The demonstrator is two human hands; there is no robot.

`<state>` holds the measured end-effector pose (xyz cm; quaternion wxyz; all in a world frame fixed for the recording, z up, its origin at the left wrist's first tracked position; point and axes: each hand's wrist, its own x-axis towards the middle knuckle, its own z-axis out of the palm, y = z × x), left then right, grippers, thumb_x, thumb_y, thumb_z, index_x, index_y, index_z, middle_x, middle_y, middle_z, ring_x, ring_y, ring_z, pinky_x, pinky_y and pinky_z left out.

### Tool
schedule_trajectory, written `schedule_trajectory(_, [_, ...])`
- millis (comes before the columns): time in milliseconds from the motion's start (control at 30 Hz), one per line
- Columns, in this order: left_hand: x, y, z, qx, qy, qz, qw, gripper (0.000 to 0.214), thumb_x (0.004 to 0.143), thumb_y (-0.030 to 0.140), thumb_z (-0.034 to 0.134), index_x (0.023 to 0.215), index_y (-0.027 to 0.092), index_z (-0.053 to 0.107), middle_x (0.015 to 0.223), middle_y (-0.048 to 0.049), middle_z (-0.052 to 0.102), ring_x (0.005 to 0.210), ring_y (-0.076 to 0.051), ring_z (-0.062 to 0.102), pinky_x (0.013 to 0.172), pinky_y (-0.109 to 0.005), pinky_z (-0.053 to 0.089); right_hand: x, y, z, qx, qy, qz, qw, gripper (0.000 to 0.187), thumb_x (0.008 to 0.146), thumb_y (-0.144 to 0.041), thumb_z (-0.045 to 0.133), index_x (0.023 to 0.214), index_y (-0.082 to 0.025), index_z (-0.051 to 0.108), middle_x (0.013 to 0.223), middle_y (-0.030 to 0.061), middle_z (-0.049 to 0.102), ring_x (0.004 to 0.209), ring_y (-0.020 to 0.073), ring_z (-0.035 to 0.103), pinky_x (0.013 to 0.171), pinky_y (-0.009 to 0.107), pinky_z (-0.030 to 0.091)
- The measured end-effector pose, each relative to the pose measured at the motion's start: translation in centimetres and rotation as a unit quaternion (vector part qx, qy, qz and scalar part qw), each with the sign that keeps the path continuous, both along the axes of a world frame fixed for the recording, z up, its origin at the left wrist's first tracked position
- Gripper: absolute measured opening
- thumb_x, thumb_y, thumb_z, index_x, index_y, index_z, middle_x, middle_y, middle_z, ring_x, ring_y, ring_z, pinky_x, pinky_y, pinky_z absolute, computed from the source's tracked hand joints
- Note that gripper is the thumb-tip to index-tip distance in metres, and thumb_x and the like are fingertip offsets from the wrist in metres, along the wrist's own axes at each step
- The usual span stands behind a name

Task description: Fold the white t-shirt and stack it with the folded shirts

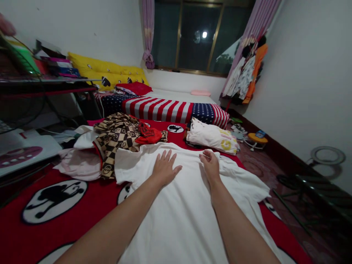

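Note:
A white T-shirt point(178, 220) lies spread on a red bedspread point(93, 200), running away from me. My left hand point(165, 168) rests flat on it with the fingers spread, holding nothing. My right hand point(210, 165) is curled at the shirt's far edge, its fingers gathering the fabric. Just beyond the hands, a brown checked garment point(115, 143) lies with a red cloth point(148, 134) on it. A folded white bundle point(211, 136) sits to the far right, and a pale pink cloth point(79, 165) lies to the left.
Flag-patterned bedding point(159, 110) and a yellow pillow point(107, 75) lie beyond the clothes. A desk with books point(55, 79) stands at the left. A blurred hand point(6, 25) shows at the top left corner. A dark glass-topped table point(316, 187) stands to the right.

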<state>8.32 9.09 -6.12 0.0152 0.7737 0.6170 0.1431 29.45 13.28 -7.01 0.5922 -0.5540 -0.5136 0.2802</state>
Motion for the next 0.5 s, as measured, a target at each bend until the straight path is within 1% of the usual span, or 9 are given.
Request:
schedule_trajectory(100, [0.1, -0.1, 0.1, -0.003, -0.012, 0.000, 1.000, 0.068, 0.090, 0.061, 0.034, 0.146, 0.022, 0.035, 0.157, -0.0092, 0.022, 0.145, -0.030, 0.013, 0.116, -0.051, 0.009, 0.6, 0.1, 0.7, -0.022, -0.049, -0.001, 0.999, 0.033, 0.071, -0.034, 0.063, 0.099, -0.016, 0.060, 0.099, 0.0081, 0.069, 0.089, 0.0191, 0.067, 0.079, 0.034, 0.054])
schedule_trajectory(167, [0.1, -0.2, 0.0, -0.006, -0.020, -0.001, 1.000, 0.069, 0.090, 0.060, 0.034, 0.146, 0.020, 0.035, 0.157, -0.0100, 0.021, 0.145, -0.031, 0.013, 0.116, -0.051, 0.008, 2.2, 0.3, 1.8, -0.047, -0.095, -0.007, 0.994, 0.027, 0.071, -0.030, 0.059, 0.094, -0.016, 0.063, 0.089, 0.0061, 0.071, 0.079, 0.0191, 0.068, 0.071, 0.032, 0.055])
schedule_trajectory(200, [0.1, -0.2, 0.0, -0.006, -0.024, -0.001, 1.000, 0.069, 0.090, 0.060, 0.034, 0.146, 0.019, 0.035, 0.157, -0.0105, 0.020, 0.145, -0.031, 0.012, 0.116, -0.052, 0.008, 3.3, 0.4, 2.5, -0.057, -0.123, -0.018, 0.991, 0.025, 0.071, -0.029, 0.058, 0.092, -0.016, 0.064, 0.084, 0.0051, 0.071, 0.076, 0.0194, 0.068, 0.069, 0.032, 0.054])
schedule_trajectory(267, [0.1, -0.1, 0.0, -0.005, -0.029, -0.001, 1.000, 0.069, 0.090, 0.059, 0.034, 0.146, 0.018, 0.035, 0.157, -0.0111, 0.020, 0.145, -0.032, 0.011, 0.115, -0.053, 0.007, 6.0, 0.4, 4.0, -0.071, -0.189, -0.056, 0.978, 0.021, 0.070, -0.025, 0.057, 0.087, -0.017, 0.066, 0.081, 0.0048, 0.070, 0.080, 0.0215, 0.067, 0.074, 0.034, 0.052])
schedule_trajectory(367, [0.2, -0.1, -0.1, -0.009, -0.036, 0.000, 0.999, 0.069, 0.090, 0.058, 0.035, 0.146, 0.018, 0.036, 0.157, -0.0112, 0.020, 0.145, -0.033, 0.010, 0.115, -0.053, 0.006, 9.6, 0.0, 5.4, -0.086, -0.293, -0.111, 0.946, 0.021, 0.062, -0.025, 0.066, 0.082, -0.019, 0.068, 0.089, 0.0074, 0.070, 0.099, 0.0282, 0.062, 0.088, 0.041, 0.046])
schedule_trajectory(433, [0.2, -0.1, -0.1, -0.010, -0.042, 0.001, 0.999, 0.069, 0.090, 0.058, 0.036, 0.146, 0.018, 0.037, 0.157, -0.0111, 0.020, 0.145, -0.032, 0.010, 0.115, -0.053, 0.005, 10.8, -0.4, 5.5, -0.102, -0.350, -0.116, 0.924, 0.022, 0.055, -0.026, 0.074, 0.075, -0.019, 0.068, 0.090, 0.0089, 0.070, 0.103, 0.0313, 0.059, 0.090, 0.043, 0.043])
schedule_trajectory(500, [0.2, -0.1, -0.1, -0.009, -0.046, 0.000, 0.999, 0.069, 0.090, 0.058, 0.036, 0.146, 0.018, 0.037, 0.157, -0.0110, 0.020, 0.145, -0.032, 0.010, 0.115, -0.053, 0.005, 11.4, -0.7, 5.4, -0.117, -0.397, -0.105, 0.904, 0.020, 0.053, -0.028, 0.078, 0.064, -0.018, 0.064, 0.088, 0.0090, 0.070, 0.099, 0.0306, 0.060, 0.088, 0.040, 0.043])
